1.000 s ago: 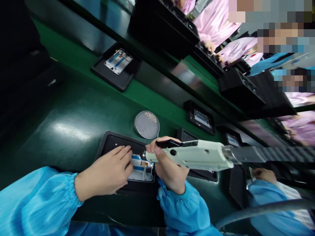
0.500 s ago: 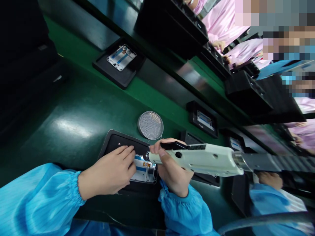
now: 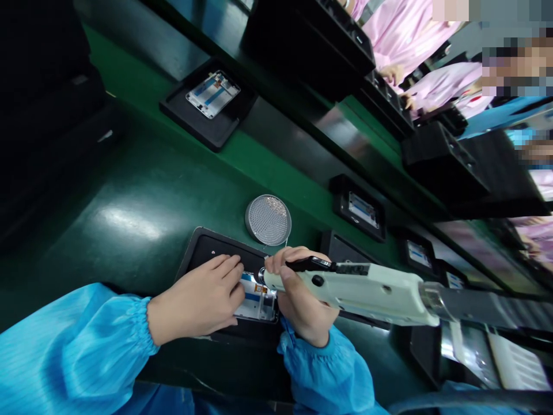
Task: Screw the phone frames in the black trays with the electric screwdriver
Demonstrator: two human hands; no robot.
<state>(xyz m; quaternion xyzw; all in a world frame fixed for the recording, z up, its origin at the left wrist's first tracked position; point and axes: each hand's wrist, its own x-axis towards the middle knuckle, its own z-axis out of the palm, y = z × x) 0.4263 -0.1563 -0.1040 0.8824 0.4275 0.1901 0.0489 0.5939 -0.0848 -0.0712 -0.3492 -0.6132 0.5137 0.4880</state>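
My left hand (image 3: 201,302) lies flat with fingers together on a phone frame (image 3: 258,300) that sits in a black tray (image 3: 207,248) on the green bench. My right hand (image 3: 302,302) is wrapped round a cream electric screwdriver (image 3: 367,291), whose tip points down onto the phone frame's upper edge. A thick cable runs off the screwdriver's rear to the right. Both of my arms wear blue sleeves.
A round silver mesh dish (image 3: 268,219) stands just behind the tray. More black trays with phone frames (image 3: 212,94) (image 3: 360,208) lie on the green conveyor. Black bins (image 3: 311,40) line the far side, where people in pink coats (image 3: 401,34) work.
The view has shifted slightly; both hands and the screwdriver keep the same pose on the phone frame. The blue-sleeved hand at the right has gone out of sight.
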